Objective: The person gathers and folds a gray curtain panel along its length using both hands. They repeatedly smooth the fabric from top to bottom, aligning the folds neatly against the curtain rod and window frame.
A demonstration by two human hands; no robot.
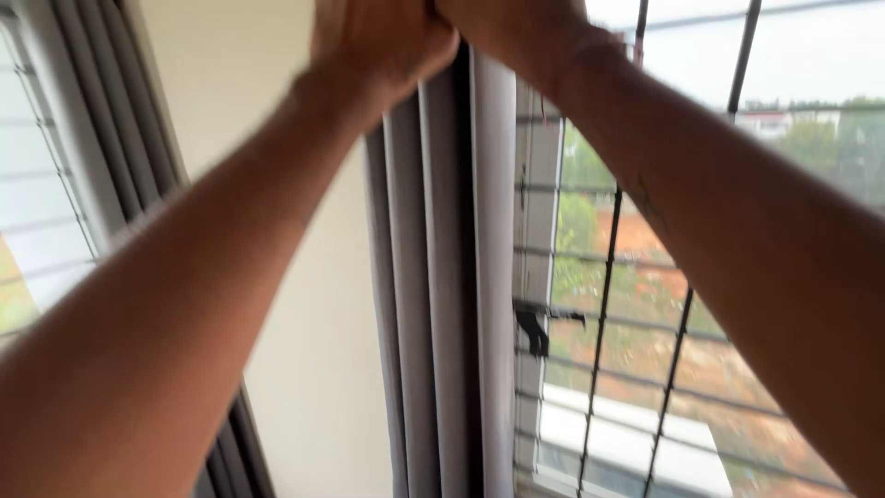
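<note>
Reaching overhead, the left hand (378,41) and right hand (512,28) meet against the tall grey metal window frame (442,295), which runs vertically; whether either hand grips it, I cannot tell.

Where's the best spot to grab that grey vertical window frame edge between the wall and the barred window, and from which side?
Probably the tall grey window frame edge, at its narrow raised front lip, from the room side: black metal bars block the outside. The left hand and right hand are at its top, but blur hides the grip.
</note>
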